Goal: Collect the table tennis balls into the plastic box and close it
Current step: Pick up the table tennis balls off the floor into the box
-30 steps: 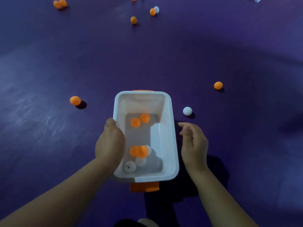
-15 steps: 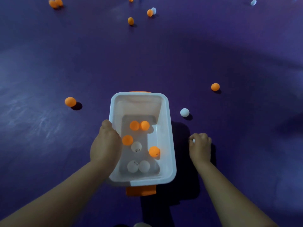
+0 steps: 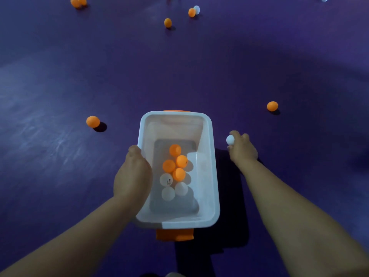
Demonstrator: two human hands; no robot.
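Observation:
A white plastic box (image 3: 210, 176) with orange latches (image 3: 175, 235) stands open on the purple floor. Several orange and white table tennis balls (image 3: 175, 169) lie bunched together on its bottom. My left hand (image 3: 132, 174) grips the box's left rim, fingers curled over the edge. To the right of the box, my right hand (image 3: 243, 150) is low at the floor with its fingertips closed around a white ball (image 3: 230, 139). No lid is in view.
Loose balls lie on the purple floor (image 3: 60, 76): an orange ball (image 3: 92, 121) left of the box, another orange ball (image 3: 272, 106) at the right. Several more far balls (image 3: 168, 23) are scattered along the top edge.
My right hand moved from beside the box down to the floor, then forward to the white ball and closed on it. The balls inside the box rolled together. My left hand kept its grip.

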